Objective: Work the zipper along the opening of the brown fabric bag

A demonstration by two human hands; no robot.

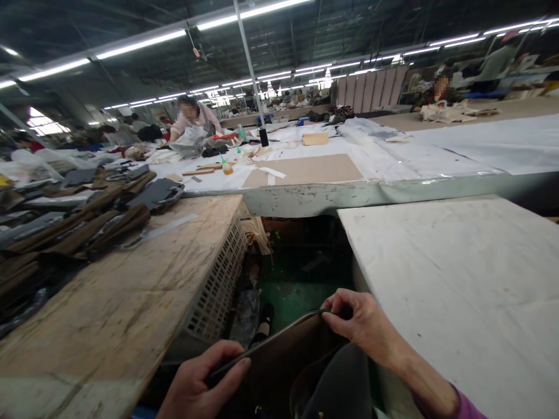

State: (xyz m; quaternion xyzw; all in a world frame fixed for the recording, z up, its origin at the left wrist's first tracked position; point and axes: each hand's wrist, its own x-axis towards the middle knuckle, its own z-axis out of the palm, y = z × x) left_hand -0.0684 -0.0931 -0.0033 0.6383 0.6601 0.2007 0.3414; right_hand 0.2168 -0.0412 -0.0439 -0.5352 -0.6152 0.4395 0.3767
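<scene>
Low in the view, between two tables, my left hand (pixel 201 381) grips the near end of a flat dark brown bag panel (pixel 283 355), thumb laid along its edge. My right hand (pixel 360 326) pinches the far upper edge of the same piece, fingers curled over it. A dark strap loop (pixel 305 384) hangs beneath the panel. Both hands are closed on the piece, which is tilted up to the right.
A worn wooden table (pixel 131 291) on the left bears stacked brown and grey bag pieces (pixel 78 227). A white-covered table (pixel 458 273) lies at the right. A white plastic crate (pixel 218 285) sits under the wooden table. Other people work at long tables behind.
</scene>
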